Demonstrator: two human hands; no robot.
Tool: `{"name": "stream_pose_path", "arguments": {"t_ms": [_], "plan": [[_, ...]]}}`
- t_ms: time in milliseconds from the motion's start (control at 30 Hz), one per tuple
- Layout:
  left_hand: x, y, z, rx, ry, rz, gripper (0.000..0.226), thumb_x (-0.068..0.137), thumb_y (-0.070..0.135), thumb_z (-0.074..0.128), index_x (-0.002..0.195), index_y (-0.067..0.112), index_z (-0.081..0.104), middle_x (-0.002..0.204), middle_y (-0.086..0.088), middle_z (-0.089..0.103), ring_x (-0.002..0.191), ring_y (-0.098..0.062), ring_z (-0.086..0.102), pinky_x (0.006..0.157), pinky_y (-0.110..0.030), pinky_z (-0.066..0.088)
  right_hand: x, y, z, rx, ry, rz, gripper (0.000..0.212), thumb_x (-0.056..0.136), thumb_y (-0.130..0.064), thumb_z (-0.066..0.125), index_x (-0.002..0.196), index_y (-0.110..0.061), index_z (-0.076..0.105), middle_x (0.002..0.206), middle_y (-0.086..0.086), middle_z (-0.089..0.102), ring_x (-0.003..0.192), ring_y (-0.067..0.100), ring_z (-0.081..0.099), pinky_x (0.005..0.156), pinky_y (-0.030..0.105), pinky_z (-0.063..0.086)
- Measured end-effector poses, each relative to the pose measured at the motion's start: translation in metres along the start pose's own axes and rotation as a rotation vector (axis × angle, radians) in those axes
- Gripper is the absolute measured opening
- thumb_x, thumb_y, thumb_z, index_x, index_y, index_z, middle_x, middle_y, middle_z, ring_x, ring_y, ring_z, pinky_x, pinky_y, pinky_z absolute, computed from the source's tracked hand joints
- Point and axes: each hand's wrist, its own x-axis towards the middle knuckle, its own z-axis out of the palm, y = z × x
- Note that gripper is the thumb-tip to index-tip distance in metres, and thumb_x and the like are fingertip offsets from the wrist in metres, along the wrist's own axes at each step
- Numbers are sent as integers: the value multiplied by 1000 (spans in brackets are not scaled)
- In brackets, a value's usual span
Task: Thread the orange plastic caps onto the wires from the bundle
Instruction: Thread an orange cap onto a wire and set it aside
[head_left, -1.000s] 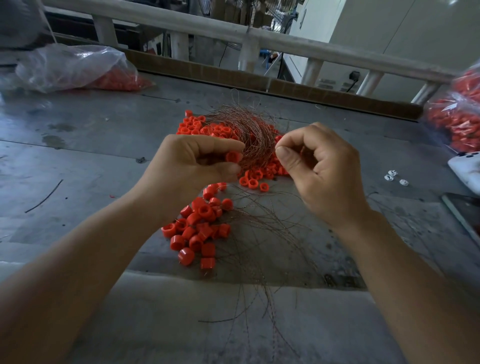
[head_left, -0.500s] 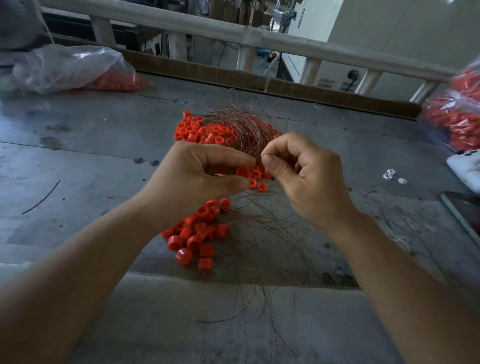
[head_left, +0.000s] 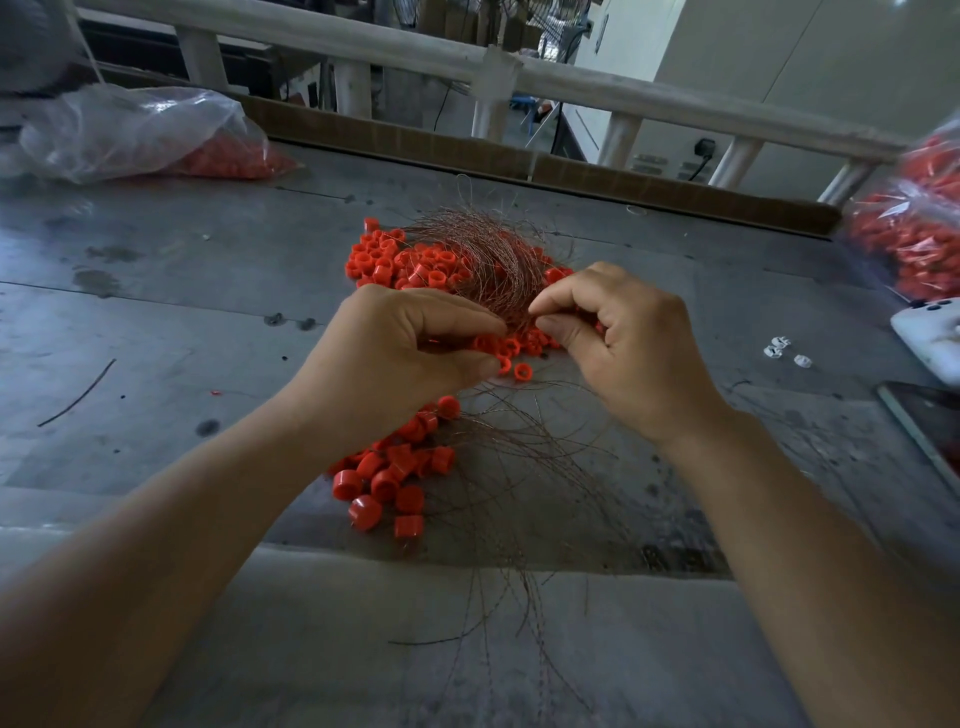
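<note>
Left hand (head_left: 405, 353) pinching orange cap (head_left: 485, 344), right hand (head_left: 628, 348) pinching wire (head_left: 525, 313), closer together than second ago; bundle (head_left: 488, 254) on bench (head_left: 156, 312) runs lengthwise away from person.

The left hand (head_left: 400, 353) curls round orange caps (head_left: 485, 344) while the right hand (head_left: 623, 338) pinches strands of the wire bundle (head_left: 483, 260).

Table (head_left: 156, 312): wire bundle (head_left: 488, 254) at centre, lying on the far caps pile (head_left: 384, 260); near caps pile (head_left: 389, 478) before it. Left hand (head_left: 395, 353) and right hand (head_left: 623, 343) meet between the piles (a cap (head_left: 432, 341) inside the left). Left bag (head_left: 130, 132) far left, right bag (head_left: 914, 234) far right; railing (head_left: 363, 36) behind.
</note>
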Motion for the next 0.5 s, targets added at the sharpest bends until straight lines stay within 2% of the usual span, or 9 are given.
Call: {"name": "stream_pose_path", "arguments": {"t_ms": [200, 400, 500], "plan": [[0, -4, 1, 123, 11, -7, 32, 73, 13, 73, 104, 18, 69, 93, 32, 52, 82, 29, 49, 77, 4, 38, 0, 6, 1, -36, -19, 56, 10, 80, -6, 66, 89, -5, 71, 82, 0, 64, 80, 18, 61, 74, 34, 51], [2, -7, 1, 148, 107, -29, 33, 75, 12, 72, 106, 21, 68, 94, 29, 53, 87, 26, 49, 83, 4, 36, 3, 18, 0, -109, 48, 163, 18, 80, -6, 66, 97, -6, 71, 92, 8, 70, 87, 22, 64, 81, 32, 49], [2, -6, 0, 110, 164, -22, 37, 75, 9, 72, 105, 28, 62, 94, 29, 54, 84, 28, 49, 81, 4, 37, 4, 23, 1, -159, 6, 233, 38, 78, -14, 70, 114, -8, 63, 110, 8, 66, 102, 22, 60, 95, 36, 43]]}}
